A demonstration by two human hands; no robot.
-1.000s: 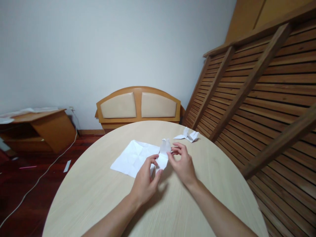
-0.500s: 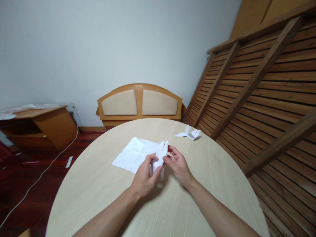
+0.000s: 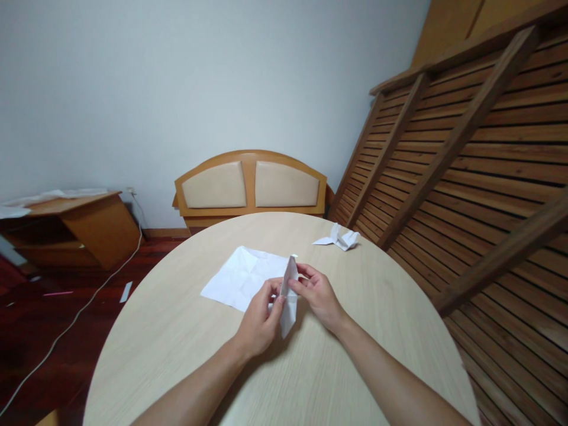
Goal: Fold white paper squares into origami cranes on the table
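Between my two hands, above the table, is a folded piece of white paper (image 3: 289,307), turned nearly edge-on with a pointed end downward. My left hand (image 3: 261,310) pinches its left side, thumb in front. My right hand (image 3: 318,291) is closed on its right upper part with thumb and fingers. Behind my left hand an unfolded, creased sheet of white paper (image 3: 235,275) lies flat, its right part hidden by the folded paper and my fingers. Farther back on the right rests a folded white paper figure (image 3: 339,238) with pointed parts.
The round pale table (image 3: 377,355) fills the foreground. Beyond it stands a padded headboard (image 3: 251,183) against the wall. Wooden slatted panels (image 3: 465,165) lean at the right. At the left are a low wooden cabinet (image 3: 102,231) and a white cable (image 3: 84,302) on the floor.
The folded paper has been turned from showing its broad face to nearly edge-on, its pointed end now hanging lower. Both hands still hold it, with fingers slightly shifted.
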